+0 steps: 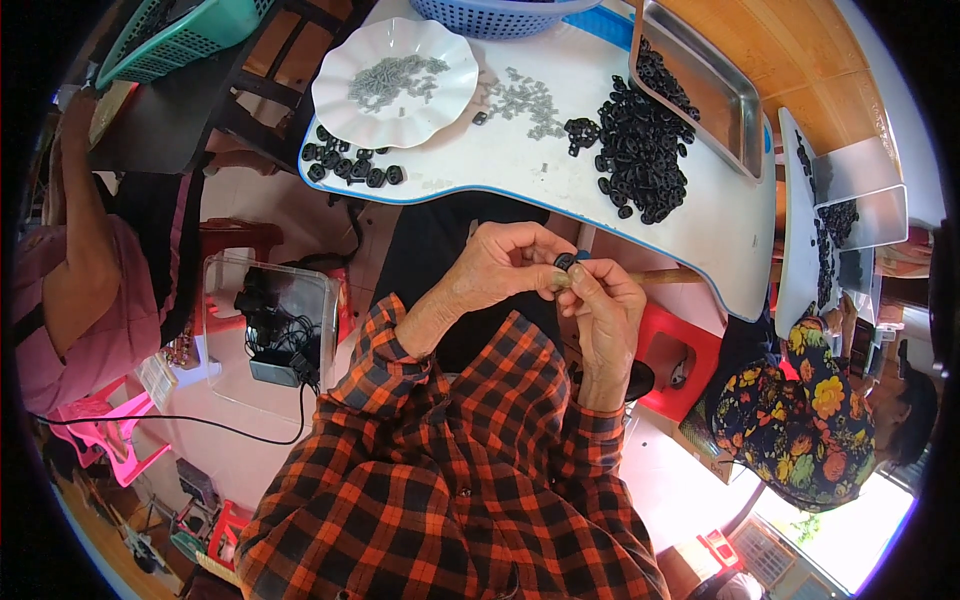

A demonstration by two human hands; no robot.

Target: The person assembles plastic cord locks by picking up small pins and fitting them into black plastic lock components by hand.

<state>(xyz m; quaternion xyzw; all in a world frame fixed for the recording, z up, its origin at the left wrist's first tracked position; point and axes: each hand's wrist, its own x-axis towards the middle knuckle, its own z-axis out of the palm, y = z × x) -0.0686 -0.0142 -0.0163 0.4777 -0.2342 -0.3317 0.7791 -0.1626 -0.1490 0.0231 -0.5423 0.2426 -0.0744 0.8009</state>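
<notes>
My left hand (497,266) and my right hand (606,305) meet in front of my chest, just off the near edge of the white table (460,170). Between their fingertips is a small round black plastic part (565,261), pinched from both sides. Fingers hide much of it, so its detail is unclear. Beyond my hands, a pile of flat black plastic pieces (645,160) covers the table's right side. Small grey pieces (525,100) lie scattered mid-table, and more grey pieces (395,82) sit on a white scalloped plate (335,108). Several chunkier black parts (375,177) rest beside the plate.
A metal tray (742,105) stands at the table's right, a blue basket (480,22) at the far edge. On the floor to my left is a clear bin (225,345) with black cables. Co-workers sit at left (95,290) and right (800,420). A red stool (680,350) stands near my right arm.
</notes>
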